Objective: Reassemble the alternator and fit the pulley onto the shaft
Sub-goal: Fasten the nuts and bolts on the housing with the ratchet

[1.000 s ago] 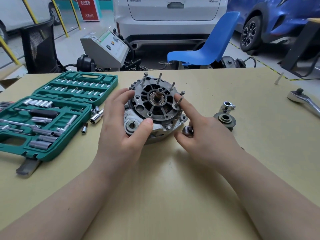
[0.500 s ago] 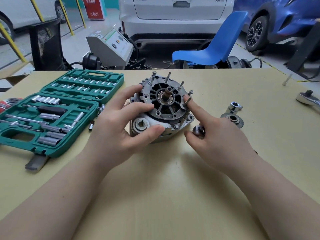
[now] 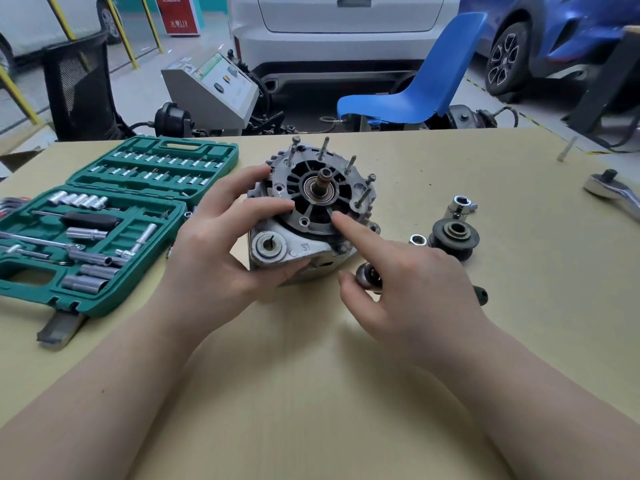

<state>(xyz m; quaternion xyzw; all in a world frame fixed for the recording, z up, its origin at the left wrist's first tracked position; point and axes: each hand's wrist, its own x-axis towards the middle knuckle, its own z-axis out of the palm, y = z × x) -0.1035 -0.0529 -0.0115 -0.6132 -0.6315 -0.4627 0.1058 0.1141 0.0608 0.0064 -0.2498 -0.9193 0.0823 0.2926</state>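
**Alternator steadied, pulley not yet on**

Your left hand [image 3: 221, 258] grips the alternator [image 3: 311, 216] at mid-table: fingers on its face, thumb under the lug. Your right hand [image 3: 405, 282] holds nothing I can see; its index finger is straight, tip on the front face. The unit looks heavy, rigid cast metal, so hold it by the body, not by the long bolts [image 3: 323, 150] sticking up. The shaft [image 3: 323, 181] is bare. The dark grooved pulley [image 3: 453, 237] lies just to the right, a nut [image 3: 417, 240] beside it.
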